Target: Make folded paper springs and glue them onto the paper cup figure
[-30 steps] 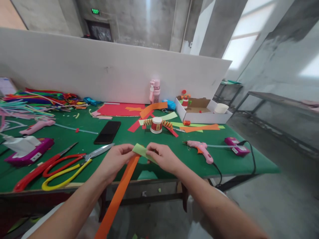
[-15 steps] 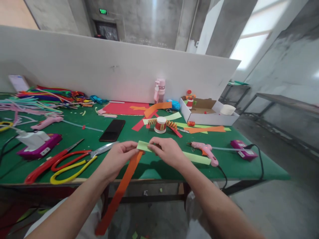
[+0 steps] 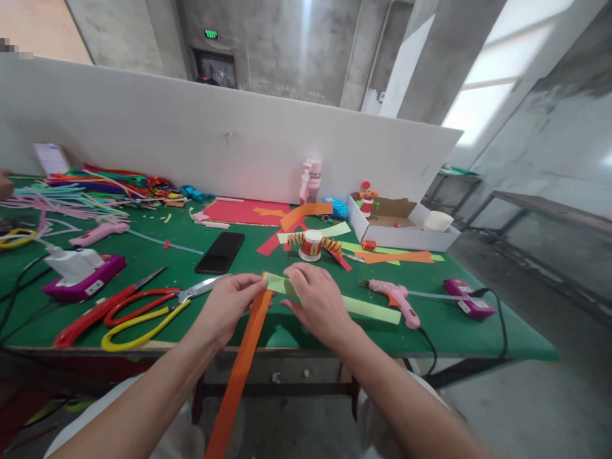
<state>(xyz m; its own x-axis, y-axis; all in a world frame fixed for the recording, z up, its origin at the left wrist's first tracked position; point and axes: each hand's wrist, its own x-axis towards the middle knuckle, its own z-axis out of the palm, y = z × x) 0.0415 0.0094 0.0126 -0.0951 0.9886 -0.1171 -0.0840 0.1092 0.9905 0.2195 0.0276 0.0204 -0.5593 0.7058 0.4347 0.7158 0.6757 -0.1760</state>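
Note:
An orange paper strip (image 3: 243,363) and a light green paper strip (image 3: 370,309) meet at a corner just above the table's front edge. My left hand (image 3: 229,303) pinches that corner between thumb and fingertips. The orange strip hangs down toward my lap, while the green one runs off to the right behind my right hand (image 3: 318,303). That hand is beside the green strip, thumb and fingers apart; its other fingers are partly hidden. Beyond the hands stands a small red-and-white paper cup (image 3: 312,245) with folded orange paper springs (image 3: 332,245) at its sides.
Large scissors (image 3: 176,299) and a black phone (image 3: 220,252) lie left of my hands. A pink glue gun (image 3: 394,296) is to the right, its cord over the edge. Behind are a white box (image 3: 406,236), a pink bottle (image 3: 312,182) and pipe cleaners (image 3: 95,185).
My right thumb has come away from its fingers, loosening the pinch on the green strip. My left hand still pinches the corner. The view has shifted slightly; part of another person's hand shows at far left.

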